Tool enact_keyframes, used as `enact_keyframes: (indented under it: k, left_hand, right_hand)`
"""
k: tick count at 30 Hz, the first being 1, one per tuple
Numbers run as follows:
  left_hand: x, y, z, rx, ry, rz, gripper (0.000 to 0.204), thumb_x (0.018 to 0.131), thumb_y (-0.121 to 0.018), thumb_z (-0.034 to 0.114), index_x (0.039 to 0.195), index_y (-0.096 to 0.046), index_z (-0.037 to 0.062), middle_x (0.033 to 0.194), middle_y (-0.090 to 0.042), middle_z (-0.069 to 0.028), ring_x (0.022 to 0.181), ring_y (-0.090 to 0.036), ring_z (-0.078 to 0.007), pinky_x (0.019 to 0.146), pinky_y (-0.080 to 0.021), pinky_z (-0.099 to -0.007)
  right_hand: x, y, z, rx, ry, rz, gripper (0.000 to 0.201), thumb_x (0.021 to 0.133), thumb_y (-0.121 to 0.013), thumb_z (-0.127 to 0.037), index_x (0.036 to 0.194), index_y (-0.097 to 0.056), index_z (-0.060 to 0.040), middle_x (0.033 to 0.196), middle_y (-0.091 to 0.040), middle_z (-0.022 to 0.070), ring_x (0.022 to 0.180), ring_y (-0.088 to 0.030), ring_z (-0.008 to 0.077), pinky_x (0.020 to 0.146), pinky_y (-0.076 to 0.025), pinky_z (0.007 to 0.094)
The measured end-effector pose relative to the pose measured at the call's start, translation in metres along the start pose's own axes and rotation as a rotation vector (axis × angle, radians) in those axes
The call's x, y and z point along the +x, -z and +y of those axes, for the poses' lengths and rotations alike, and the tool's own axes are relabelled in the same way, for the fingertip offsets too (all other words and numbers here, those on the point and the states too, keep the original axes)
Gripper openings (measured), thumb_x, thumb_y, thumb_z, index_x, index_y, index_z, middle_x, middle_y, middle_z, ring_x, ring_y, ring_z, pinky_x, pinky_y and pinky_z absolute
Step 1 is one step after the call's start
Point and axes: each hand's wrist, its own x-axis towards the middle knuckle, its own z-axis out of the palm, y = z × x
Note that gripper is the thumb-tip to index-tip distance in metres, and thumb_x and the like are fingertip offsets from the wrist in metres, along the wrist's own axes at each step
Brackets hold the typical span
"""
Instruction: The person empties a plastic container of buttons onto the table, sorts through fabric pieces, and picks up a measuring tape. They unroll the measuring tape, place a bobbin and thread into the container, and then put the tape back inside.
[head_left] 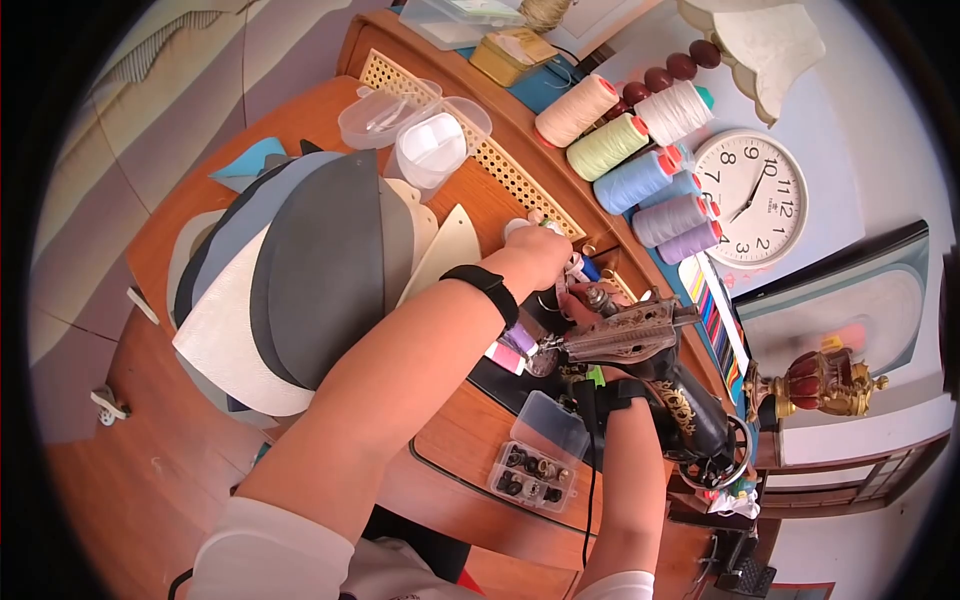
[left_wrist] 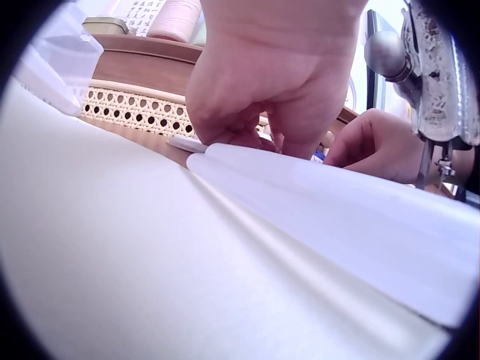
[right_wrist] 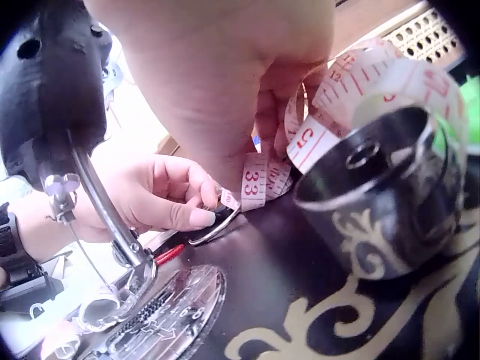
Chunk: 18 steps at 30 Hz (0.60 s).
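Observation:
A black sewing machine (head_left: 690, 410) with gold ornament stands between my two forearms. Behind its head, my left hand (head_left: 545, 252) reaches down from the left. My right hand (head_left: 580, 305) comes round the machine's far side, partly hidden by the faceplate. In the right wrist view, a white tape measure (right_wrist: 253, 180) with red numbers runs in loops beside the black post. My right hand (right_wrist: 247, 82) has its fingers curled round the tape. The thumb and fingertips of my left hand (right_wrist: 169, 193) pinch the tape's end, just above a black, silver-edged piece.
Leather pieces (head_left: 320, 260) lie stacked on the left. A clear box of small parts (head_left: 535, 475) sits open in front. Thread cones (head_left: 635, 180) line the back ledge, and clear containers (head_left: 430, 150) stand near the rattan strip. Pink and purple spools (head_left: 505, 357) lie near the needle.

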Motion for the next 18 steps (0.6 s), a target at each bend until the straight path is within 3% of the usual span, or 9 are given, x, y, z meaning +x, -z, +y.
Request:
enact_keyframes:
  k: [8, 11, 16, 18]
  left_hand:
    - [-0.002, 0.001, 0.001, 0.040, -0.013, 0.028, 0.011, 0.069, -0.071, 0.008, 0.077, -0.069, 0.0151, 0.085, -0.069, -0.0044, 0.089, -0.066, -0.0232, 0.073, -0.050, -0.0359]
    - [-0.002, -0.002, -0.002, 0.040, -0.038, 0.057, 0.011, 0.069, -0.071, 0.008, 0.077, -0.069, 0.0151, 0.083, -0.069, -0.0051, 0.087, -0.066, -0.0236, 0.072, -0.050, -0.0365]
    - [-0.005, 0.005, 0.000, 0.018, -0.032, 0.048, 0.008, 0.069, -0.069, 0.007, 0.073, -0.068, 0.0138, 0.082, -0.069, -0.0063, 0.085, -0.066, -0.0238, 0.070, -0.050, -0.0372]
    - [-0.004, 0.011, -0.003, 0.002, -0.023, -0.004, 0.006, 0.070, -0.068, 0.006, 0.070, -0.069, 0.0123, 0.081, -0.069, -0.0077, 0.085, -0.066, -0.0250, 0.071, -0.051, -0.0371]
  right_hand:
    - [-0.005, 0.013, 0.003, 0.090, -0.073, 0.066, 0.024, 0.086, -0.062, -0.010, 0.106, -0.056, 0.0006, 0.095, -0.061, 0.0103, 0.082, -0.060, 0.0183, 0.076, -0.051, 0.0307]
    - [-0.008, 0.019, 0.000, 0.629, -0.289, 0.060, 0.026, 0.085, -0.062, -0.007, 0.110, -0.057, 0.0006, 0.096, -0.061, 0.0109, 0.080, -0.062, 0.0191, 0.073, -0.052, 0.0285]
    - [-0.005, 0.018, 0.009, 0.159, -0.008, 0.018, 0.025, 0.086, -0.060, -0.008, 0.108, -0.054, 0.0024, 0.096, -0.060, 0.0120, 0.079, -0.063, 0.0197, 0.072, -0.055, 0.0293]
    - [-0.010, 0.008, -0.014, 0.057, 0.041, 0.004, 0.024, 0.088, -0.059, -0.010, 0.107, -0.052, 0.0023, 0.094, -0.059, 0.0117, 0.079, -0.063, 0.0197, 0.071, -0.055, 0.0300]
